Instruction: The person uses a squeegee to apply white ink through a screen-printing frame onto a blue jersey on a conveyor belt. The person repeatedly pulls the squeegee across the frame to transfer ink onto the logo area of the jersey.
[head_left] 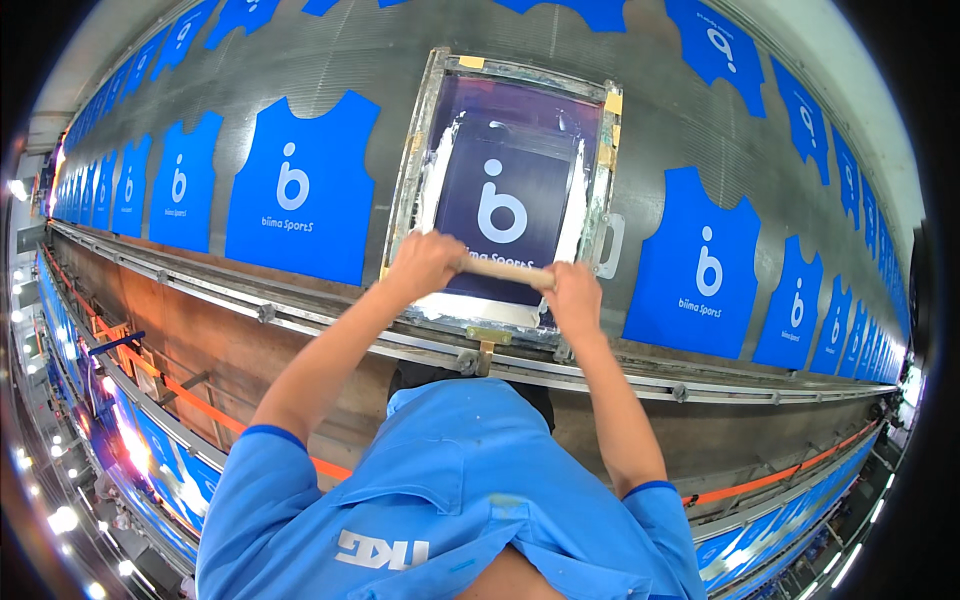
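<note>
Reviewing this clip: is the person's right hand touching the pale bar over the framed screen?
Touching. The head view shows the right hand closed around the right end of the pale bar.

1 fisheye view looks steeply down from the head, near the worktable (398, 75); its rim seems blurred.

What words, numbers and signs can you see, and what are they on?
I won't copy words out, but here's where they are:
Blue cloth pieces: round white sign with a dot, small white words.
Dark screen: the same sign; its words partly covered above the stick.
Blue shirt: white letters.
Farthest cloth pieces: too small to read.
No clear numbers.
</note>
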